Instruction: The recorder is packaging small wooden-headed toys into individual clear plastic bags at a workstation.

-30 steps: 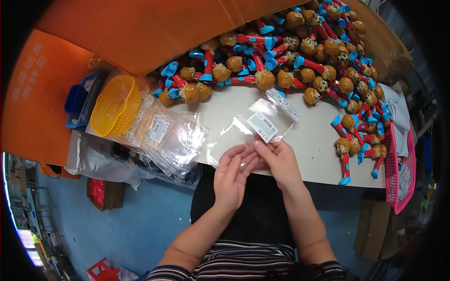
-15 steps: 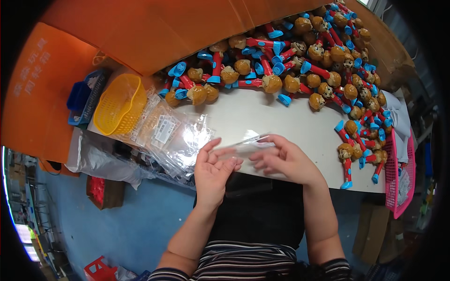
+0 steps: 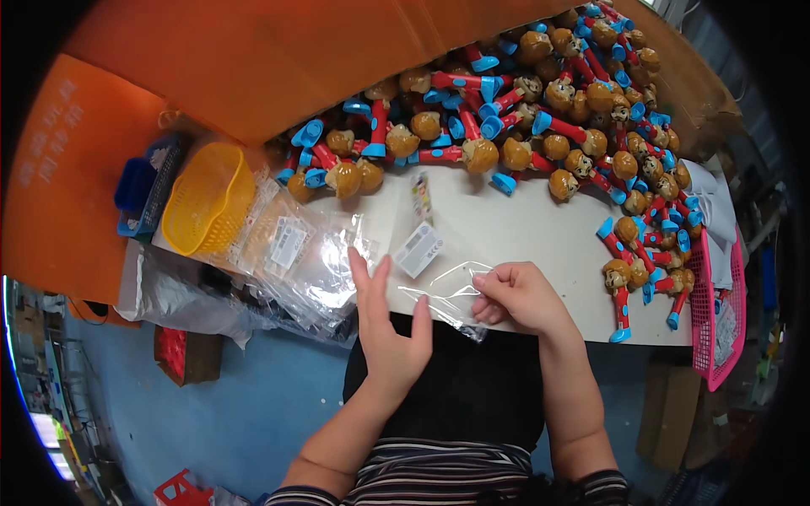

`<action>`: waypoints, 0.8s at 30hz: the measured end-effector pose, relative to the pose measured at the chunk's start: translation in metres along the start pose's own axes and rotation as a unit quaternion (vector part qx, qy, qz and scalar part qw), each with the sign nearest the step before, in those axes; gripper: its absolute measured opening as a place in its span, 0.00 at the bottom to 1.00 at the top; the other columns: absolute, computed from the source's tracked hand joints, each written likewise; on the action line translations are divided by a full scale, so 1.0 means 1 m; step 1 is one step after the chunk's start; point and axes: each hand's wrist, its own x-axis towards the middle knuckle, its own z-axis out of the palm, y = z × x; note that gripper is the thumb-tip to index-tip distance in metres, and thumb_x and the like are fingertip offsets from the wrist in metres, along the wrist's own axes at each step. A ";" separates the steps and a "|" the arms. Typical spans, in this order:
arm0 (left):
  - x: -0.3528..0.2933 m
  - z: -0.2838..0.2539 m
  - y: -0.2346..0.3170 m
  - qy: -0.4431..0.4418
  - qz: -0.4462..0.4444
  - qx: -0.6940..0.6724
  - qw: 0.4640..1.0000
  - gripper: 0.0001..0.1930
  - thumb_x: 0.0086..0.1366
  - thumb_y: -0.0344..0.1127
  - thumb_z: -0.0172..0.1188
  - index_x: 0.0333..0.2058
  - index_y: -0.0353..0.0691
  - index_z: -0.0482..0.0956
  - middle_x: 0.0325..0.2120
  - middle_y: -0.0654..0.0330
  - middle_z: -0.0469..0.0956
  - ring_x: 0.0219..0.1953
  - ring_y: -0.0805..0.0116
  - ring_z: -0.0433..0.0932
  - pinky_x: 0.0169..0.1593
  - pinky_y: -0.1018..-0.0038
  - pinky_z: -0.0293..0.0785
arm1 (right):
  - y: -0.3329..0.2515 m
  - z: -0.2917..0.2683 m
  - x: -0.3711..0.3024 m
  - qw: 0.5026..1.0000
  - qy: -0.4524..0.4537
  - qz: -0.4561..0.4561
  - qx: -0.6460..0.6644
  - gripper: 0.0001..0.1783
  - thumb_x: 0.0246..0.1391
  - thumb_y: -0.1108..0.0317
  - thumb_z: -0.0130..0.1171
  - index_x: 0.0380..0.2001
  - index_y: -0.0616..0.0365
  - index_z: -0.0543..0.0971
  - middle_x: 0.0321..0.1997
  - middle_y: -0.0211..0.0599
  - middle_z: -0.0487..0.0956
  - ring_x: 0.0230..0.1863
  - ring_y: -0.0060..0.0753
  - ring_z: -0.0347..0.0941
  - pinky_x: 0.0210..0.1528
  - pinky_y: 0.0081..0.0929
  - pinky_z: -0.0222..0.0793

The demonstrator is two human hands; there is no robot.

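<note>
A clear plastic bag (image 3: 454, 274) lies over the near part of the white table, with a white printed label (image 3: 419, 250) on it and a colourful printed strip at its far end. My right hand (image 3: 525, 297) pinches the bag's near right edge between thumb and fingers. On the bag's left side, my left hand (image 3: 390, 341) is open, fingers stretched upward and thumb apart; I cannot tell whether it touches the film. Left of that hand is a stack of similar clear bags (image 3: 316, 270). Beyond the hands, many toy figures (image 3: 481, 156) with brown heads, red bodies and blue ends lie heaped.
A yellow basket (image 3: 207, 202) and a blue bin (image 3: 135, 184) stand at the far left. On the right edge hangs a pink basket (image 3: 702, 316) beside white paper. Orange board (image 3: 278, 59) rises behind the table. An open box with red contents (image 3: 173, 352) sits below left.
The bag, held up between both hands before, now lies spread on the table with its label showing. My left hand has opened and straightened; the right has closed to a pinch.
</note>
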 end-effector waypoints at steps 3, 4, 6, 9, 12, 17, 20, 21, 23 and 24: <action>0.002 0.002 0.002 -0.142 0.149 0.053 0.977 0.26 0.55 0.25 0.65 0.54 0.32 0.72 0.62 0.38 0.64 0.66 0.41 0.62 0.64 0.59 0.63 | 0.003 0.001 -0.001 0.999 0.013 -0.004 -0.042 0.17 0.62 0.60 0.60 0.28 0.66 0.78 0.23 0.35 0.80 0.21 0.20 0.76 0.23 0.17 0.72; 0.002 0.007 0.000 -0.211 0.120 0.052 0.969 0.30 0.55 0.29 0.68 0.57 0.33 0.69 0.62 0.38 0.64 0.66 0.40 0.61 0.65 0.57 0.62 | 0.002 0.003 -0.002 0.998 0.014 -0.003 -0.059 0.18 0.62 0.60 0.59 0.27 0.65 0.78 0.23 0.35 0.80 0.21 0.20 0.76 0.23 0.17 0.72; -0.002 0.020 0.004 -0.253 0.054 0.116 0.959 0.33 0.56 0.33 0.68 0.59 0.34 0.67 0.62 0.38 0.64 0.66 0.37 0.60 0.65 0.56 0.62 | 0.000 0.005 -0.008 0.997 0.030 -0.017 -0.064 0.18 0.63 0.61 0.58 0.26 0.65 0.78 0.22 0.34 0.80 0.21 0.19 0.76 0.23 0.17 0.72; -0.008 0.041 0.004 -0.259 0.095 0.104 0.956 0.31 0.59 0.34 0.64 0.60 0.32 0.65 0.61 0.38 0.64 0.65 0.34 0.60 0.66 0.51 0.58 | 0.006 0.000 -0.016 0.992 0.076 -0.049 -0.088 0.17 0.64 0.63 0.57 0.26 0.65 0.77 0.21 0.34 0.80 0.21 0.19 0.76 0.22 0.16 0.71; -0.011 0.055 0.013 -0.254 0.109 0.135 0.951 0.29 0.58 0.29 0.60 0.60 0.32 0.66 0.61 0.37 0.65 0.64 0.34 0.61 0.66 0.48 0.57 | 0.017 -0.011 -0.019 0.990 0.099 -0.074 -0.072 0.16 0.64 0.64 0.56 0.27 0.67 0.78 0.24 0.35 0.81 0.23 0.19 0.76 0.24 0.16 0.72; -0.010 0.060 0.008 -0.234 0.087 0.132 0.959 0.27 0.55 0.23 0.57 0.57 0.35 0.69 0.56 0.41 0.71 0.61 0.38 0.67 0.65 0.44 0.56 | 0.027 -0.015 -0.020 0.990 0.073 -0.123 0.010 0.13 0.64 0.66 0.56 0.31 0.67 0.78 0.31 0.34 0.82 0.29 0.20 0.78 0.31 0.17 0.73; 0.004 0.045 0.007 -0.115 0.154 0.222 0.956 0.21 0.55 0.25 0.57 0.50 0.35 0.76 0.50 0.51 0.78 0.57 0.44 0.74 0.64 0.41 0.56 | 0.013 -0.004 -0.011 0.984 0.051 -0.161 -0.058 0.09 0.62 0.68 0.57 0.32 0.64 0.79 0.45 0.42 0.82 0.41 0.25 0.79 0.42 0.23 0.74; 0.014 0.037 0.011 -0.079 0.179 0.229 0.954 0.20 0.56 0.23 0.57 0.49 0.35 0.76 0.49 0.52 0.78 0.57 0.44 0.74 0.64 0.41 0.56 | 0.010 0.003 -0.002 0.959 0.042 -0.266 -0.086 0.08 0.60 0.69 0.58 0.32 0.64 0.79 0.51 0.46 0.79 0.45 0.27 0.77 0.46 0.25 0.72; 0.026 0.028 0.022 0.000 0.202 0.183 0.962 0.19 0.57 0.20 0.55 0.49 0.35 0.77 0.48 0.53 0.80 0.57 0.43 0.74 0.65 0.42 0.56 | -0.002 0.018 0.004 0.923 0.041 -0.365 -0.113 0.06 0.59 0.70 0.59 0.33 0.63 0.80 0.58 0.50 0.77 0.49 0.29 0.76 0.49 0.27 0.71; 0.031 0.018 0.028 0.051 0.199 0.142 0.968 0.19 0.57 0.19 0.54 0.48 0.35 0.77 0.47 0.54 0.81 0.57 0.42 0.74 0.65 0.43 0.55 | -0.017 0.034 0.003 0.899 -0.003 -0.430 -0.088 0.06 0.59 0.70 0.59 0.32 0.63 0.79 0.62 0.54 0.72 0.51 0.30 0.75 0.51 0.27 0.69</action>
